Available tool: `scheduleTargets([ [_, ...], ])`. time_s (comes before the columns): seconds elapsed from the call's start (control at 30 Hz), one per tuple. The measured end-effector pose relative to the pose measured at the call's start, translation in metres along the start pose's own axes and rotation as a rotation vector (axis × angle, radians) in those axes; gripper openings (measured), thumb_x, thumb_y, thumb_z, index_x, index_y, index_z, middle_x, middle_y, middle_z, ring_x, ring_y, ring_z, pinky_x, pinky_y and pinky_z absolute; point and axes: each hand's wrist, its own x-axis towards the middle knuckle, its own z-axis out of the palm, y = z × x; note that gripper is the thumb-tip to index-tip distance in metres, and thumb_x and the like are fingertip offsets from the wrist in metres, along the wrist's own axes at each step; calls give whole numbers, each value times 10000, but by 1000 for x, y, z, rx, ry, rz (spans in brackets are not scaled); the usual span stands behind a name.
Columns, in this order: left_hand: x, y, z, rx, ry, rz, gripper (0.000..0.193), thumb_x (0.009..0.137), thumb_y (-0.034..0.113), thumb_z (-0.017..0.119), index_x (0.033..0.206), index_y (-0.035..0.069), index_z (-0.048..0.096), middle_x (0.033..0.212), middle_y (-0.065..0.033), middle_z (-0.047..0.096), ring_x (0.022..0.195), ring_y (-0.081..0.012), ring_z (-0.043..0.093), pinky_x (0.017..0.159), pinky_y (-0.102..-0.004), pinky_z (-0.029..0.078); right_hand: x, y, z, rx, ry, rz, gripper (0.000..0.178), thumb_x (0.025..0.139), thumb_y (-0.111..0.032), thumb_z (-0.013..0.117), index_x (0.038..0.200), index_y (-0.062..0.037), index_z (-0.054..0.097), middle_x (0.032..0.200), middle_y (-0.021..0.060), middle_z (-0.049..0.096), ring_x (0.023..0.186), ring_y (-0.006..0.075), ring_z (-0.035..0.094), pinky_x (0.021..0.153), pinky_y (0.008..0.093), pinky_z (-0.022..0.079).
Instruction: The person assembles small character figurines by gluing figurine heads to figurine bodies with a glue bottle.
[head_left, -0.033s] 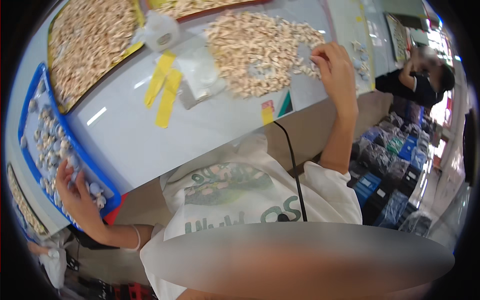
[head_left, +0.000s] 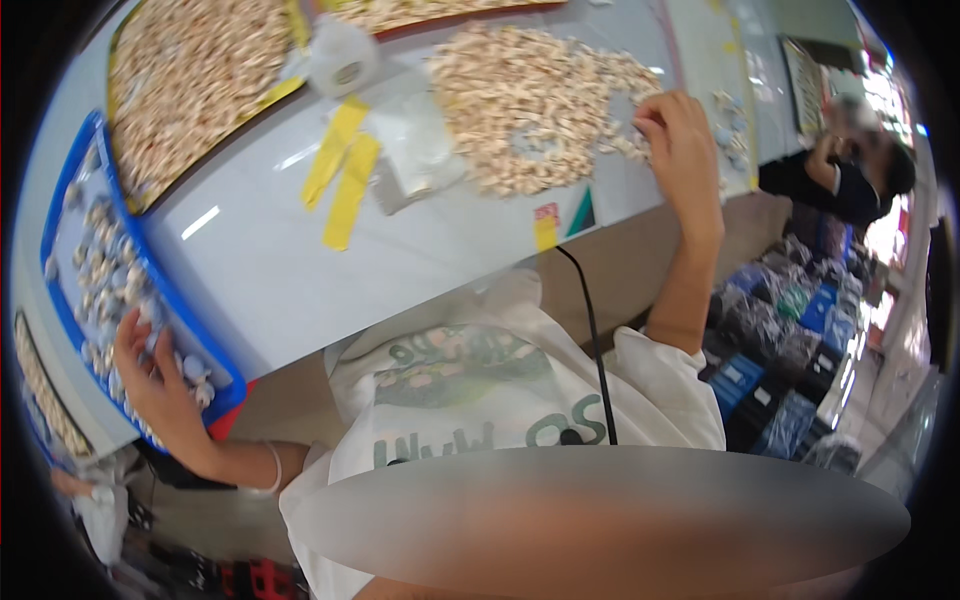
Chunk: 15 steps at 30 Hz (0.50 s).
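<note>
Cream-coloured pieces (head_left: 510, 90) lie in a broad, loose heap on the white counter (head_left: 270, 250) in the head view, with a bare patch inside the heap. The right hand (head_left: 650, 122) is at the heap's right edge, fingers bent and thumb and forefinger drawn close at their tips; whether a piece sits between them is too small to tell. The left hand (head_left: 145, 345) reaches into a blue tray (head_left: 148, 255) at the left, its fingers spread among rounded blue-grey and cream pieces (head_left: 98, 255); I cannot tell if any is gripped.

A large yellow-edged tray (head_left: 200, 90), filled with similar cream pieces, lies at the upper left. Near its right edge is a white container (head_left: 343, 58); below that, two yellow strips (head_left: 350, 192) lie on the counter. A clear plastic bag (head_left: 425, 150) lies between the strips and the heap. A black cable (head_left: 590, 330) hangs from the counter's near edge. At the right, another person (head_left: 840, 185) is beyond plastic-wrapped packages (head_left: 790, 310).
</note>
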Motion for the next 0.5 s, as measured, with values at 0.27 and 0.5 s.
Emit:
scheduleTargets([
  [0.27,-10,18,2,-324,345,228,165,873,47,479,1018,-22,519,1056,-122,537,948,-182,525,791,-282,435,-13,-20,-20,352,172,196,111,836,27,471,902,24,560,887,82,567,789,142,525,716,241,411],
  [0.5,-39,61,54,-945,-69,394,308,737,103,678,977,-16,526,1012,-171,548,927,-256,533,755,-323,460,-9,-38,-24,845,108,100,105,791,89,524,879,61,575,861,119,582,754,150,558,678,228,448],
])
